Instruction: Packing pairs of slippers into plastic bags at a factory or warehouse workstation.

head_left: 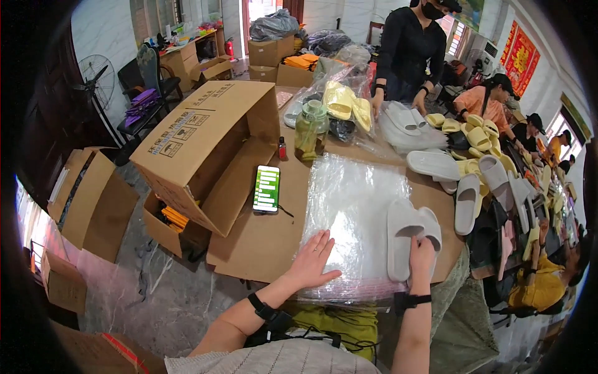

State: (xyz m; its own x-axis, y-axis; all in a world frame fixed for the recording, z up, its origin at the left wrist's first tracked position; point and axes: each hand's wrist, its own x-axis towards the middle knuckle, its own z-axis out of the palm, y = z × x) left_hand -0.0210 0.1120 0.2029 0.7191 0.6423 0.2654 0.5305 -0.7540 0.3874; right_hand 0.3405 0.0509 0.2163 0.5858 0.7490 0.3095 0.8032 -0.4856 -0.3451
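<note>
- Bright, even daylight enters from windows (564, 134) at far right and a doorway at far centre.
- Glare whitens the clear plastic bags (352, 212) on the surface.
- Shadows are soft.
- Fisheye bending and black vignette mark the rim.

bare cardboard (261, 240) left, slipper heap (479, 181) right

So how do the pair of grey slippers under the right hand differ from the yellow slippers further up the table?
The grey slippers lie bare on the stack of clear plastic bags, gripped by the right hand; the yellow slippers sit inside a clear bag, with no hand on them. The grey pair is pale grey, the yellow pair soft yellow. Both are thick-soled slide slippers. The left hand lies flat on the bags.
</note>
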